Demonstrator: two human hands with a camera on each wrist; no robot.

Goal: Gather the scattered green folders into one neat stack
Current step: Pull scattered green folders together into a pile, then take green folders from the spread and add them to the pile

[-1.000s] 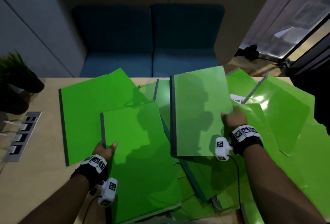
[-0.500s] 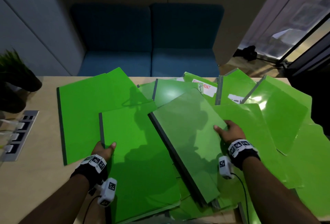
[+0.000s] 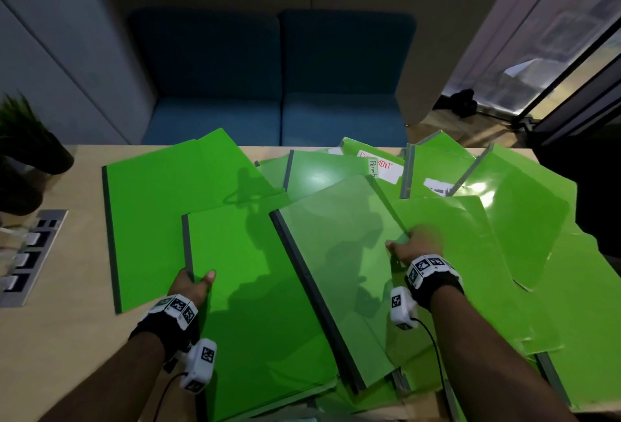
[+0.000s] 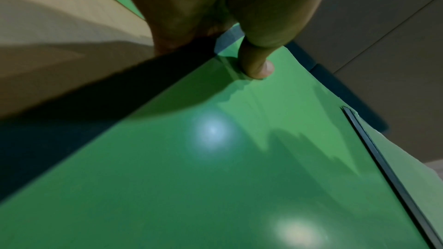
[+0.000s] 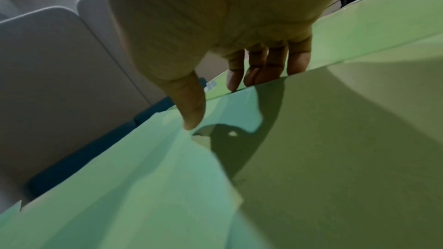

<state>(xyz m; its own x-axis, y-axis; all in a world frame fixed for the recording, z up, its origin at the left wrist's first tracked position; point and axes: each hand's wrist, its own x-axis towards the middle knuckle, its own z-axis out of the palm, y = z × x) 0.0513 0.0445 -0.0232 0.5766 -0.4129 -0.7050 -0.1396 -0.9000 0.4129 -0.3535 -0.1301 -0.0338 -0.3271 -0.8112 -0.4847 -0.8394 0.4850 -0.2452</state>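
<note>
Many green folders lie overlapping across the wooden table (image 3: 50, 337). My left hand (image 3: 198, 282) grips the spine edge of the front-left folder (image 3: 255, 304); its thumb (image 4: 257, 67) presses on the cover and the fingers are hidden underneath. A paler, dark-spined folder (image 3: 339, 270) lies slanted across the pile's middle. My right hand (image 3: 408, 243) holds its right edge, with the thumb (image 5: 191, 116) on top and the fingers (image 5: 258, 75) tucked behind the edge.
A large folder (image 3: 168, 206) lies at the back left, a labelled one (image 3: 379, 164) at the back, and glossy ones (image 3: 524, 220) at the right. A potted plant (image 3: 30, 159) and a socket panel (image 3: 27, 257) sit at the left. A blue sofa (image 3: 268, 85) stands beyond the far edge.
My right hand has lowered the dark-spined folder onto the pile and turned it, so it lies slanted. This uncovered the labelled folder behind. The left hand has kept its grip.
</note>
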